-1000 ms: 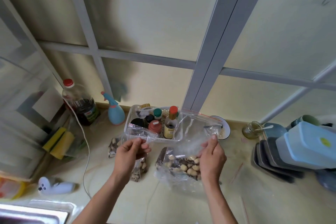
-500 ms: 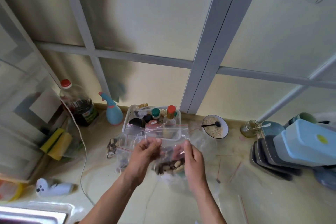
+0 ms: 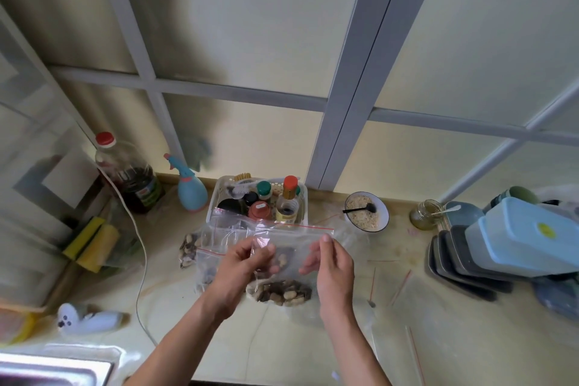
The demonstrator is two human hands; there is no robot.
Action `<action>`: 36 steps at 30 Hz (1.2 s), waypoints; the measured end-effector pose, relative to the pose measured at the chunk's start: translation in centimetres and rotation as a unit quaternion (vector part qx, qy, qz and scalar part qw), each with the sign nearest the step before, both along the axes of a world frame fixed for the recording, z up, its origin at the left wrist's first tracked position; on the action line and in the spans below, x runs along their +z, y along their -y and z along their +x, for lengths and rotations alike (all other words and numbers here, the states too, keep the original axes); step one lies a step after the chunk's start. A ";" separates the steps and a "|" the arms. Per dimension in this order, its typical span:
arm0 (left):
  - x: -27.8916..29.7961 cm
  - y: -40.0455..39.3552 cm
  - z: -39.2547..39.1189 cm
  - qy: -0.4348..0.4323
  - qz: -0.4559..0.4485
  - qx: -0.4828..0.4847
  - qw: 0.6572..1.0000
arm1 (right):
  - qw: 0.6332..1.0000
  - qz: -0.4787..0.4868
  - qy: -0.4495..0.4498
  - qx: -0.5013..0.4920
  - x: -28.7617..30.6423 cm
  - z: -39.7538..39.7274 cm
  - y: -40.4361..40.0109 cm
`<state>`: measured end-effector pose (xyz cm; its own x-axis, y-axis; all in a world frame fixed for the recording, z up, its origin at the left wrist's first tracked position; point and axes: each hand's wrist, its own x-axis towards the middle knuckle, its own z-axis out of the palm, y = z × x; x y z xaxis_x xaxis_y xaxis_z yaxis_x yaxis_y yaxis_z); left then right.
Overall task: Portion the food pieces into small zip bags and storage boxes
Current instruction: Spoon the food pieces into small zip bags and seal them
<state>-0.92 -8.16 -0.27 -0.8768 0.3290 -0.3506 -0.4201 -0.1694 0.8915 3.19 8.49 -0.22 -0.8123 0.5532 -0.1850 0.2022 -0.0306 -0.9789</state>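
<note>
Zip bag [image 3: 291,236] held up over the bench [image 3: 313,351], red seal strip on top. Left hand [image 3: 242,263] pinches the bag's left part, fingers curled into the plastic. Right hand [image 3: 333,263] grips its right edge, thumb near the seal. Half a second ago both hands sat close together at the bag's top; now they are spread apart and the bag is stretched wider. Food pieces [image 3: 282,291] lie in clear plastic on the bench beneath. Bowl [image 3: 366,211] behind, uncovered as before.
</note>
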 end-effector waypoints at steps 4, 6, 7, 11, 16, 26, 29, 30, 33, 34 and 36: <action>0.4 -0.4 0.6 0.003 -0.009 -0.021 1.000 | 0.999 0.020 0.023 -0.026 0.1 0.2 0.2; 0.9 -0.4 0.3 0.012 -0.012 -0.024 1.000 | 0.999 0.035 0.027 -0.004 0.4 0.3 0.1; 0.8 -0.2 -0.1 0.012 -0.023 -0.020 0.999 | 0.998 0.049 0.031 0.013 0.4 0.3 0.1; 1.6 0.6 -1.8 -0.049 -0.103 -0.076 0.991 | 0.985 0.143 0.017 0.099 0.5 0.4 0.1; 2.8 0.8 -3.2 -0.091 -0.125 -0.215 0.964 | 0.968 0.190 0.002 0.166 1.1 0.3 0.6; 2.8 0.6 -2.9 -0.081 -0.133 -0.199 0.967 | 0.979 0.116 -0.003 0.169 1.7 0.4 0.5; 2.7 0.2 -2.8 -0.090 -0.148 -0.197 0.965 | 0.978 0.119 -0.003 0.173 1.8 0.2 0.6; 2.8 0.1 -2.7 -0.096 -0.152 -0.193 0.965 | 0.977 0.120 -0.005 0.176 1.8 0.2 0.7; 2.8 -0.3 -2.6 -0.118 -0.171 -0.173 0.963 | 0.977 0.118 -0.010 0.175 1.9 0.2 0.8; 2.8 -0.3 -2.5 -0.124 -0.175 -0.170 0.962 | 0.978 0.115 -0.010 0.172 1.9 0.2 0.8; 2.7 -0.5 -2.5 -0.130 -0.177 -0.166 0.961 | 0.979 0.116 -0.008 0.169 1.9 0.3 0.8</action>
<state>-3.39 -7.67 2.41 -0.8178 0.5058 -0.2746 -0.1532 0.2685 0.9510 3.45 7.72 1.73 -0.9582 0.2770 -0.0709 0.1458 0.2598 -0.9546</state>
